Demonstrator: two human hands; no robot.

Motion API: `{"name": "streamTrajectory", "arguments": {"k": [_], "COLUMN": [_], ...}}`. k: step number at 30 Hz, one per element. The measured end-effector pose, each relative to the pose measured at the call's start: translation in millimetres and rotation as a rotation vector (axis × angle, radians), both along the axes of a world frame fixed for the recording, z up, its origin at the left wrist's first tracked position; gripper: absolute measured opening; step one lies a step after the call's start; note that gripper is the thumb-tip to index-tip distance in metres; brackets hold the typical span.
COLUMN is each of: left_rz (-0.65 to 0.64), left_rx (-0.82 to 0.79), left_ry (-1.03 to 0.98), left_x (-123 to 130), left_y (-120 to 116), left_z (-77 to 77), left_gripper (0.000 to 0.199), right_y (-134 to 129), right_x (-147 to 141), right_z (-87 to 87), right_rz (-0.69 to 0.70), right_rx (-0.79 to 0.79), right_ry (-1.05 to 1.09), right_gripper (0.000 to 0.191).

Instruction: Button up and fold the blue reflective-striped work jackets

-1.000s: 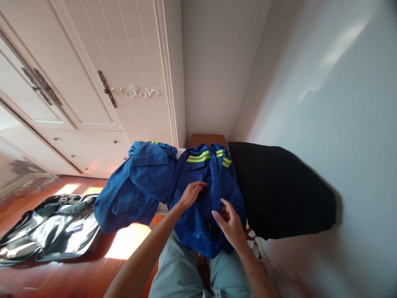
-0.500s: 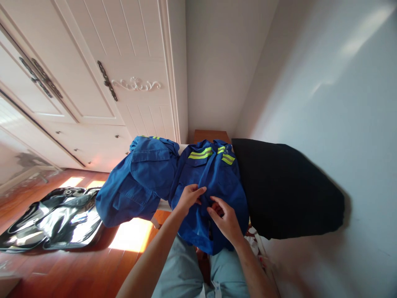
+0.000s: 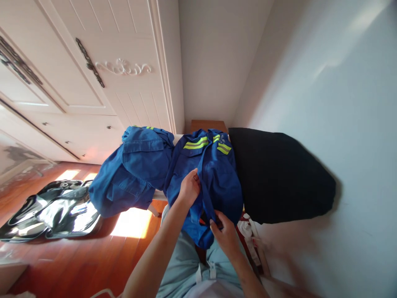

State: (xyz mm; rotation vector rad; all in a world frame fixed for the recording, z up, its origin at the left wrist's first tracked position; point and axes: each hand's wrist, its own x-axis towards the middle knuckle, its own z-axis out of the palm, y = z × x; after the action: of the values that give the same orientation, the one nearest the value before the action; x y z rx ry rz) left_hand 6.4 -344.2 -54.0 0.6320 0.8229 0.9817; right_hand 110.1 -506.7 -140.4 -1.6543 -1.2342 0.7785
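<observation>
A blue work jacket [image 3: 225, 178] with yellow-green and grey reflective stripes lies front up before me, its lower part hanging toward my knees. My left hand [image 3: 190, 189] is closed on the jacket's front edge at mid-height, some fingertips hidden behind the cloth. Lower down, my right hand [image 3: 226, 232] pinches the same front strip near the hem. Between the two hands the strip runs fairly straight, and a dark gap shows beside it at the bottom. Left of the jacket lies another blue garment [image 3: 144, 161] with a large pocket flap.
A black cloth [image 3: 282, 178] drapes to the right, close to the white wall [image 3: 366, 124]. Beyond the garments stands a white wardrobe [image 3: 133, 95]. An open suitcase [image 3: 58, 213] lies on the reddish wooden floor [image 3: 102, 260] at the left.
My hands have drawn apart along the jacket's front: the left is higher, the right lower near the hem. The front strip now stretches between them. The view has shifted slightly.
</observation>
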Motion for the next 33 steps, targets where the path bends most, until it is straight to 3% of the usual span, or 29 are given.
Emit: {"name": "streamTrajectory", "arguments": {"k": [4, 7, 10, 12, 15, 18, 20, 22, 28, 33], "left_rz": [0.280, 0.416, 0.406, 0.331, 0.185, -0.003, -0.045, -0.013, 0.185, 0.218], "left_rx": [0.319, 0.286, 0.062, -0.202, -0.607, -0.723, -0.660, -0.562, -0.214, -0.092], "left_ry": [0.365, 0.548, 0.544, 0.445, 0.132, -0.266, -0.446, -0.496, -0.172, -0.240], "left_x": [-32, -66, -90, -96, -89, -68, -54, -43, -33, -30], "left_y": [-39, -79, -118, -140, -167, -183, -186, -187, -188, -205], "left_z": [-6.8, -30.8, -66.9, -91.2, -119.8, -136.3, -140.4, -139.2, -114.4, -102.0], "left_gripper": [0.029, 0.023, 0.022, 0.018, 0.013, 0.033, 0.045, 0.045, 0.047, 0.052], "right_y": [0, -5, -13, -18, -25, -31, -36, -43, -67, -67], "right_x": [16, 23, 22, 19, 14, 11, 11, 12, 9, 0], "right_z": [11.6, 18.4, 23.9, 27.2, 30.8, 31.3, 29.3, 25.7, 12.9, 12.2], "right_rz": [0.006, 0.019, 0.068, 0.103, 0.115, 0.070, 0.025, 0.009, 0.001, 0.024], "right_rx": [0.002, -0.011, -0.035, -0.036, -0.036, -0.027, 0.004, 0.064, 0.130, 0.118], "right_ry": [0.138, 0.184, 0.224, 0.263, 0.306, 0.301, 0.273, 0.249, 0.153, 0.004], "right_gripper": [0.035, 0.035, 0.032, 0.028, 0.026, 0.028, 0.031, 0.036, 0.047, 0.054]}}
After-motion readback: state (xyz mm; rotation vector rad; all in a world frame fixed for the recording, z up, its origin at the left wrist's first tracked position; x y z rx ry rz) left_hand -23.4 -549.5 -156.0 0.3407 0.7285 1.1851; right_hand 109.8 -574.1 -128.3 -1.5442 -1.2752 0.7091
